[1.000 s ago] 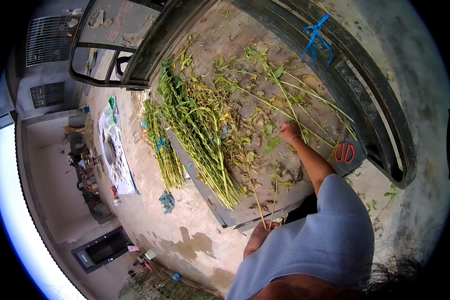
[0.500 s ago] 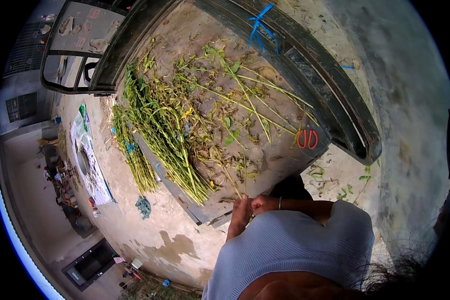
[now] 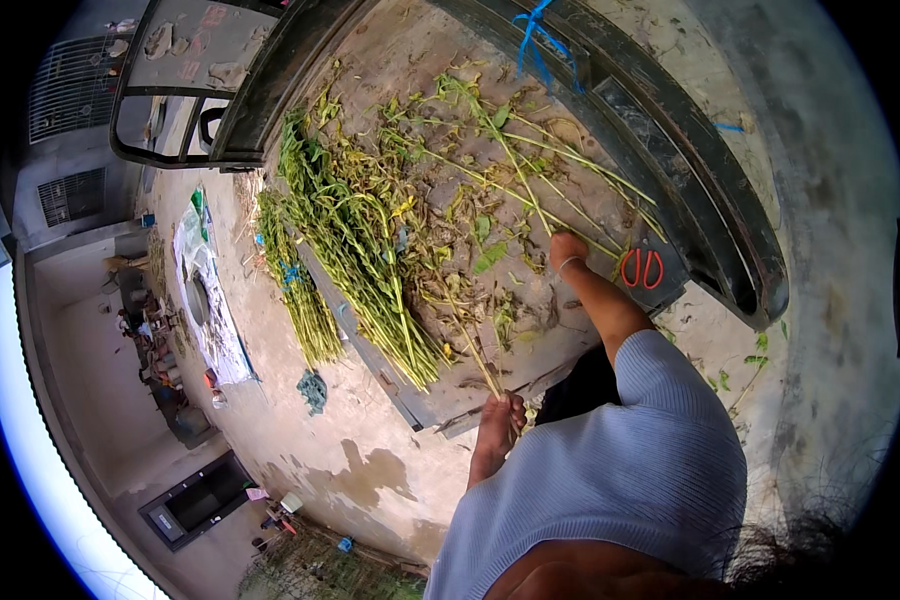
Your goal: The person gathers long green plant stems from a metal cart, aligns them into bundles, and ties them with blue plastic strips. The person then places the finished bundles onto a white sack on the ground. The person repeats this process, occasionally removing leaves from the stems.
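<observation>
A flat board lies on the concrete ground, strewn with green leafy stalks. My left hand sits at the board's near edge, closed around the lower end of one thin stalk. My right hand reaches out over the middle of the board and closes on the base of a long loose stalk. A thick bundle of stalks lies along the left side of the board. Red-handled scissors rest just right of my right wrist.
A second bundle of stalks lies on the ground left of the board. A dark curved metal frame with blue string rims the far side. A white printed sack and a blue-green rag lie further left.
My right hand, drawn back to my left hand half a second ago, has reached out again over the board to a long stalk. My left hand stays at the near edge.
</observation>
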{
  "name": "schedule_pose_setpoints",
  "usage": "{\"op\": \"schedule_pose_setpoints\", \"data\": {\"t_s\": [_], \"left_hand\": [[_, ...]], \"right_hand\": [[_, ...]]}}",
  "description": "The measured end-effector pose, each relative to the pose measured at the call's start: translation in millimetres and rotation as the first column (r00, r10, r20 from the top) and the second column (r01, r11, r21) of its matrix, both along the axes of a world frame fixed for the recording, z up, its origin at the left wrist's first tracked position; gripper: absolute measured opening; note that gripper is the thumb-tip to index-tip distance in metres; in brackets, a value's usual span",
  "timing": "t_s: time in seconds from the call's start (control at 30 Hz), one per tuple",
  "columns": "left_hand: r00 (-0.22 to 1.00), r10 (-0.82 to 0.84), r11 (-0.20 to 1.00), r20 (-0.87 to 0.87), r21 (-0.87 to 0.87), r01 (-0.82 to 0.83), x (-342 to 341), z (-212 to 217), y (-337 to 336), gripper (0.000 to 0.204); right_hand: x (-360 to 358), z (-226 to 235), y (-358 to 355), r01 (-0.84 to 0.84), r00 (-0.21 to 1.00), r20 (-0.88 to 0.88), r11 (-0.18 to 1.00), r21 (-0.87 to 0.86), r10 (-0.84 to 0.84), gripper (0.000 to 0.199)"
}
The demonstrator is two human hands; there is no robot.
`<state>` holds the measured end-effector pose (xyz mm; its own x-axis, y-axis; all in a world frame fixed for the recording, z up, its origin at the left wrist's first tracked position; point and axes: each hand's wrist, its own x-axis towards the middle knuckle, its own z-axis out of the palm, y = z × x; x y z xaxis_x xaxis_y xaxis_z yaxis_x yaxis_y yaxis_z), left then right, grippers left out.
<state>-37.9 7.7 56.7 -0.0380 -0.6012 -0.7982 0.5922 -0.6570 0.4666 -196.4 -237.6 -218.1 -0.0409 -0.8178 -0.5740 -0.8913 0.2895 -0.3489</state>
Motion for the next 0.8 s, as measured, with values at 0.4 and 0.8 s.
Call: {"op": "schedule_pose_setpoints", "data": {"t_s": [0.4,0.8], "left_hand": [[0.992,0.018,0.989,0.123,0.143,-0.036,-10,-26,-13,0.012],[0.987,-0.134,0.972,0.094,0.208,0.112,-18,-24,-37,0.018]], "right_hand": [[-2,182,158,-0.107,0.530,0.833,0.987,-0.119,0.158,0.016],[-60,130,53,-0.098,0.964,0.207,0.946,-0.310,0.167,0.034]]}}
